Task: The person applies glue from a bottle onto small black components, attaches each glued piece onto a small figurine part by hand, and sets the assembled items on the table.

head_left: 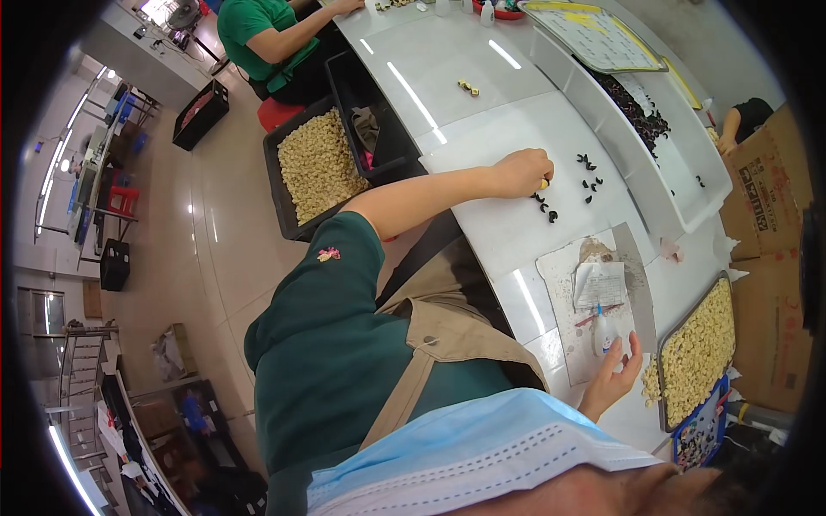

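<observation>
My left hand (521, 175) reaches over the white table, its fingers pinched around a small yellow piece (544, 184). Small curved black pieces (551, 216) lie just beside those fingers, and more black pieces (589, 184) are scattered to their right. Lower down, my right hand (614, 375) is open with its fingers apart, close to a small white squeeze bottle (605, 330) with a blue tip. That bottle stands on a stained board (578, 322), near a folded white paper (600, 284).
A tray of small yellow pieces (701, 351) sits at the right, above a blue tray (701, 426). A long white bin (688, 185) holds black pieces. Left of the table stands a black crate of yellow pieces (314, 163). A person in green (258, 30) sits farther along.
</observation>
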`<act>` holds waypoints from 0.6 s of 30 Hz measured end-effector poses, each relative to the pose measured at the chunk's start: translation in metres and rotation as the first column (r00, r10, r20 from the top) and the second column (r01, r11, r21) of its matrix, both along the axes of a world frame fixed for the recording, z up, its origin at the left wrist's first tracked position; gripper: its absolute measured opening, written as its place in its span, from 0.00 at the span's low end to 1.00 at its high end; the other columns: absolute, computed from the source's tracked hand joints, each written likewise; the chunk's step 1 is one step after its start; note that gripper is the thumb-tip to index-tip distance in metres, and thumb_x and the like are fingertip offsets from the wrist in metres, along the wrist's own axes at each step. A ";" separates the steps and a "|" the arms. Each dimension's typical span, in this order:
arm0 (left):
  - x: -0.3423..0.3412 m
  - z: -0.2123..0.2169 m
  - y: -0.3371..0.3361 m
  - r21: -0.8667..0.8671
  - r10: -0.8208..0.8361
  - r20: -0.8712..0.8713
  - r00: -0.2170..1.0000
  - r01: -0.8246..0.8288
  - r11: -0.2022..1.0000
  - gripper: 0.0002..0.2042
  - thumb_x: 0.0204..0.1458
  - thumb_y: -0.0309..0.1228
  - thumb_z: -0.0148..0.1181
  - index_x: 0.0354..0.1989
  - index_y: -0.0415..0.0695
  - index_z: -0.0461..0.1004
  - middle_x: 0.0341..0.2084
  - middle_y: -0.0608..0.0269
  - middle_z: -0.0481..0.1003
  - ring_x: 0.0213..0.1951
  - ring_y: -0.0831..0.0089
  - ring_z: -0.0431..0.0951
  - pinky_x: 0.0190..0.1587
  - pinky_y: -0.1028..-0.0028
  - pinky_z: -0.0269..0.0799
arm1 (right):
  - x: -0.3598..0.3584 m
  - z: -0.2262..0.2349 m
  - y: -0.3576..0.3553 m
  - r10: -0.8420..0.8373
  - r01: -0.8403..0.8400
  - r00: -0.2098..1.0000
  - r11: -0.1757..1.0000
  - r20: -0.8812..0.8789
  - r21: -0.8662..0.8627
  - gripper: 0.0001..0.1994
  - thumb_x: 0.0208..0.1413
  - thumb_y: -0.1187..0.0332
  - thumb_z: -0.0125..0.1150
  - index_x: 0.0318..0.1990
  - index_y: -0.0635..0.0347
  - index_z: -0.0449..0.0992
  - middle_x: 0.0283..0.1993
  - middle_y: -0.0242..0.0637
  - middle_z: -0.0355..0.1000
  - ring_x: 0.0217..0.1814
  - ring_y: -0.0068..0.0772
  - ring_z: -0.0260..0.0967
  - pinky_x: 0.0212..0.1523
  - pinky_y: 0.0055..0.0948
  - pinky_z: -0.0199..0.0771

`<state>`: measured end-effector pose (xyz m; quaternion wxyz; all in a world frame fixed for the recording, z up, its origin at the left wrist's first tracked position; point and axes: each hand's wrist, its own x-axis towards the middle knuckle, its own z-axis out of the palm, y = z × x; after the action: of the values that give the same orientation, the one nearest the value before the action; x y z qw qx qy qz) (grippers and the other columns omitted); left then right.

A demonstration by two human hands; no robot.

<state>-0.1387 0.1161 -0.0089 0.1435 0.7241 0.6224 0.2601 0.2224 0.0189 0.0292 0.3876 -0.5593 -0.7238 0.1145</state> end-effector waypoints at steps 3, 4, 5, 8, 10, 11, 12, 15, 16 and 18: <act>0.002 0.008 -0.009 0.172 -0.009 0.056 0.998 -0.001 0.985 0.07 0.45 0.27 0.54 0.33 0.40 0.71 0.30 0.58 0.71 0.34 0.62 0.72 0.38 0.70 0.68 | -0.004 -0.017 0.004 -0.036 -0.049 0.962 0.952 -0.270 -0.301 0.16 0.53 0.68 0.55 0.47 0.67 0.69 0.47 0.45 0.67 0.44 0.36 0.66 0.42 0.28 0.66; 0.004 0.012 -0.014 0.135 -0.012 0.199 0.980 -0.016 0.991 0.06 0.47 0.25 0.53 0.34 0.39 0.70 0.30 0.58 0.72 0.33 0.66 0.73 0.37 0.72 0.69 | -0.003 -0.019 0.004 -0.033 -0.043 0.978 0.937 -0.208 -0.347 0.17 0.53 0.67 0.56 0.48 0.68 0.68 0.47 0.45 0.67 0.44 0.37 0.66 0.42 0.29 0.66; 0.009 0.015 -0.022 0.115 -0.026 0.353 0.935 -0.016 0.993 0.06 0.48 0.24 0.52 0.34 0.39 0.70 0.30 0.59 0.73 0.31 0.69 0.74 0.37 0.74 0.70 | -0.002 -0.021 0.004 -0.013 -0.053 0.982 0.940 -0.191 -0.337 0.17 0.53 0.67 0.56 0.48 0.68 0.68 0.47 0.45 0.67 0.44 0.37 0.66 0.42 0.29 0.66; 0.025 0.019 -0.050 0.001 -0.058 0.763 0.644 0.089 0.996 0.05 0.51 0.22 0.51 0.35 0.37 0.69 0.31 0.62 0.73 0.32 0.79 0.73 0.36 0.78 0.70 | -0.003 -0.021 0.004 0.032 -0.059 0.994 0.958 -0.101 -0.279 0.18 0.52 0.66 0.57 0.47 0.68 0.69 0.46 0.45 0.67 0.43 0.37 0.66 0.42 0.29 0.66; 0.039 0.018 -0.070 -0.035 -0.062 0.888 0.455 0.201 0.979 0.08 0.51 0.22 0.51 0.40 0.35 0.69 0.32 0.64 0.73 0.35 0.83 0.72 0.38 0.80 0.69 | -0.005 -0.019 0.004 0.049 -0.059 0.998 0.965 -0.046 -0.257 0.18 0.51 0.65 0.58 0.47 0.67 0.69 0.44 0.44 0.68 0.43 0.37 0.65 0.42 0.29 0.66; 0.045 0.017 -0.080 -0.031 -0.072 0.915 0.396 0.248 0.968 0.11 0.51 0.22 0.52 0.44 0.35 0.69 0.33 0.64 0.73 0.35 0.81 0.72 0.40 0.80 0.69 | -0.006 -0.018 0.004 0.054 -0.064 0.997 0.964 -0.047 -0.258 0.18 0.51 0.65 0.58 0.47 0.67 0.69 0.44 0.44 0.68 0.43 0.37 0.65 0.42 0.29 0.66; 0.050 0.015 -0.089 -0.056 -0.047 0.935 0.351 0.278 0.959 0.12 0.51 0.23 0.52 0.44 0.35 0.69 0.33 0.63 0.73 0.36 0.81 0.72 0.41 0.80 0.68 | -0.007 -0.018 0.004 0.074 -0.069 0.997 0.972 0.012 -0.225 0.17 0.50 0.66 0.59 0.45 0.67 0.69 0.43 0.43 0.68 0.42 0.37 0.65 0.42 0.29 0.65; 0.066 0.011 -0.112 -0.151 0.072 0.973 0.220 0.369 0.917 0.10 0.49 0.22 0.52 0.40 0.34 0.71 0.32 0.61 0.74 0.33 0.80 0.74 0.39 0.81 0.69 | -0.008 -0.015 0.003 0.101 -0.076 0.989 0.975 0.107 -0.210 0.16 0.49 0.67 0.60 0.42 0.67 0.70 0.41 0.42 0.68 0.41 0.37 0.65 0.42 0.28 0.65; 0.072 0.010 -0.118 -0.178 0.117 0.978 0.173 0.395 0.901 0.10 0.47 0.21 0.52 0.38 0.33 0.72 0.30 0.61 0.74 0.31 0.80 0.75 0.37 0.81 0.70 | -0.008 -0.014 0.003 0.088 -0.052 0.986 0.969 0.144 -0.240 0.15 0.48 0.67 0.61 0.41 0.68 0.70 0.40 0.42 0.68 0.40 0.37 0.65 0.42 0.28 0.65; 0.084 0.010 -0.128 -0.217 0.156 0.972 0.177 0.410 0.886 0.10 0.44 0.21 0.53 0.36 0.34 0.72 0.29 0.60 0.75 0.29 0.78 0.76 0.36 0.80 0.70 | -0.011 -0.011 -0.001 0.074 -0.067 0.997 0.959 0.015 -0.275 0.14 0.49 0.68 0.60 0.40 0.67 0.69 0.39 0.41 0.68 0.39 0.35 0.65 0.43 0.27 0.64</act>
<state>-0.0546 -0.0114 0.0007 0.6847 0.3879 0.3611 0.5003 0.2117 0.0179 0.0183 0.2932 -0.5829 -0.7251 0.2202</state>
